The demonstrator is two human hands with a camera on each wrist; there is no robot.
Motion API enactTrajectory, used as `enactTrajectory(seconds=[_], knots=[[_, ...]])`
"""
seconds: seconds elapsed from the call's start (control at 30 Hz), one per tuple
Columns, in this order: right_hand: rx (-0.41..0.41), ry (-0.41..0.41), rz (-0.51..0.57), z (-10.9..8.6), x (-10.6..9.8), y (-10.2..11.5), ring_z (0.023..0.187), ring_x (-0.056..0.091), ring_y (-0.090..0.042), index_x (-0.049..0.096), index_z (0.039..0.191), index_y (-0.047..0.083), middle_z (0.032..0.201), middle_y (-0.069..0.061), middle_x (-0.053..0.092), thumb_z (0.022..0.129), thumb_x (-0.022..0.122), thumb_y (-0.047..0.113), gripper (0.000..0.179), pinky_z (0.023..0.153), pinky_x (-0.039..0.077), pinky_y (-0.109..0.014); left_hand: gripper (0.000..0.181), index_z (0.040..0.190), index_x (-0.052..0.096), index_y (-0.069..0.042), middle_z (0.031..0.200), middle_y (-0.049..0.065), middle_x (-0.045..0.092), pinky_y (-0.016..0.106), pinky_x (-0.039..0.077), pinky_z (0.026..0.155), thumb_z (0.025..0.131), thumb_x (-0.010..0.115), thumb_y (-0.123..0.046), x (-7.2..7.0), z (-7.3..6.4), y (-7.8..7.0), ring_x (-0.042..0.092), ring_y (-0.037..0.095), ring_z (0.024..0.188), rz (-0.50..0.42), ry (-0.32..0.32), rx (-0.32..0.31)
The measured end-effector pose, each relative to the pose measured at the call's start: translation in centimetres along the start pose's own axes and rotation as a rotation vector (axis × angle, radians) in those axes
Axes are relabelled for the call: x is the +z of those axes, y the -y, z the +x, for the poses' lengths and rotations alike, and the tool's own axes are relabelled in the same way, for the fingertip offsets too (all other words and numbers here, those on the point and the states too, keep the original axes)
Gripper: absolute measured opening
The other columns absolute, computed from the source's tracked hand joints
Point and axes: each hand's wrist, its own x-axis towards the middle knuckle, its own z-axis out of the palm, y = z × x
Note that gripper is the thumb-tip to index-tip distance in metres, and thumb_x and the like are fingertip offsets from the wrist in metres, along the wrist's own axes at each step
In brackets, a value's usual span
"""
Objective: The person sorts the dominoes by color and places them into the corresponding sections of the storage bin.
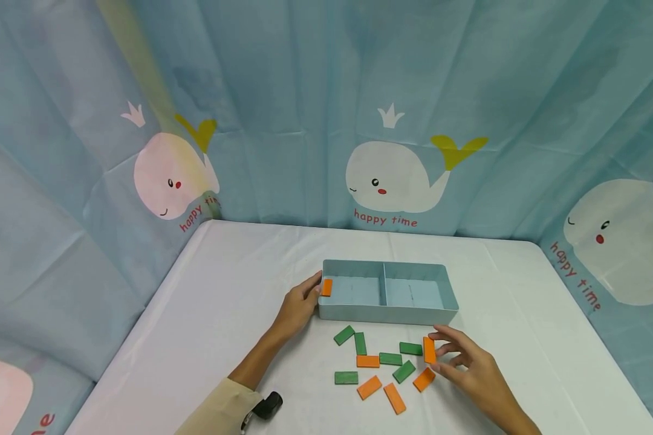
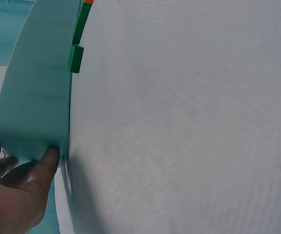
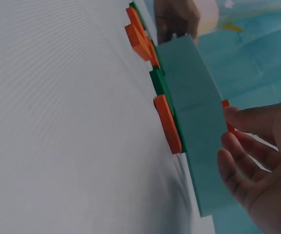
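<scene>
A blue-grey two-compartment box (image 1: 389, 314) stands on the white table. My left hand (image 1: 296, 309) holds its left end; the left wrist view shows the fingertips against the end wall of the box (image 2: 35, 97). One orange block (image 1: 327, 287) is inside the left compartment, by the left wall. My right hand (image 1: 470, 365) pinches another orange block (image 1: 429, 350) between thumb and fingers, raised in front of the box's right part. In the right wrist view, the fingers of the right hand (image 3: 262, 151) partly hide that block. Below it lies an orange block (image 1: 424, 379).
Several green blocks (image 1: 346, 377) and orange blocks (image 1: 395, 399) lie scattered on the table (image 1: 223, 290) in front of the box. A divider (image 1: 383, 284) splits the box. Behind the table hangs a blue curtain (image 1: 283, 169) with whale prints.
</scene>
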Motion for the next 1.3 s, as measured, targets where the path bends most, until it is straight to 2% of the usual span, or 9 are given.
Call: enactTrajectory(seconds=[0.23,0.63,0.9,1.07,1.3], knots=[[-0.018,-0.009,0.02,1.1,0.7,1.0,0.098,0.069,-0.008,0.059,0.148,0.007,0.13,-0.005,0.072,0.086,0.088,0.005,0.069,0.073,0.061,-0.023,0.053,0.164,0.04,-0.01,0.169,0.004,0.041,0.052,0.032,0.129,0.115,0.048,-0.026,0.0,0.0,-0.1,0.034,0.028,0.158,-0.008,0.004,-0.003],[-0.104,0.001,0.084,2.9,1.3,1.8,0.102,0.07,-0.012,0.056,0.151,0.009,0.133,-0.008,0.071,0.09,0.084,0.003,0.067,0.078,0.062,-0.021,0.053,0.164,0.04,-0.009,0.169,0.004,0.041,0.052,0.032,0.128,0.115,0.048,-0.026,0.1,-0.1,-0.2,0.035,0.028,0.158,0.004,0.001,-0.004],[-0.135,0.008,0.129,4.2,2.7,2.2,0.103,0.069,-0.015,0.056,0.151,0.013,0.135,-0.015,0.07,0.09,0.083,0.001,0.068,0.08,0.063,-0.022,0.053,0.164,0.039,-0.008,0.169,0.005,0.04,0.053,0.03,0.129,0.115,0.047,-0.026,0.1,-0.1,-0.1,0.034,0.03,0.158,-0.001,-0.001,0.004],[-0.153,0.024,0.143,5.0,3.7,2.6,0.103,0.07,-0.015,0.057,0.15,0.008,0.133,-0.012,0.071,0.091,0.082,0.002,0.064,0.081,0.063,-0.023,0.053,0.164,0.039,-0.007,0.169,0.006,0.041,0.054,0.031,0.129,0.115,0.047,-0.024,0.1,0.0,0.2,0.034,0.031,0.158,0.006,-0.002,0.013],[-0.163,0.046,0.163,5.9,4.5,3.0,0.106,0.069,-0.017,0.056,0.15,0.013,0.135,-0.01,0.071,0.092,0.082,0.003,0.064,0.082,0.064,-0.025,0.053,0.164,0.039,-0.007,0.168,0.006,0.041,0.054,0.031,0.129,0.115,0.047,-0.024,0.1,-0.1,0.1,0.034,0.031,0.158,0.007,-0.001,0.018]])
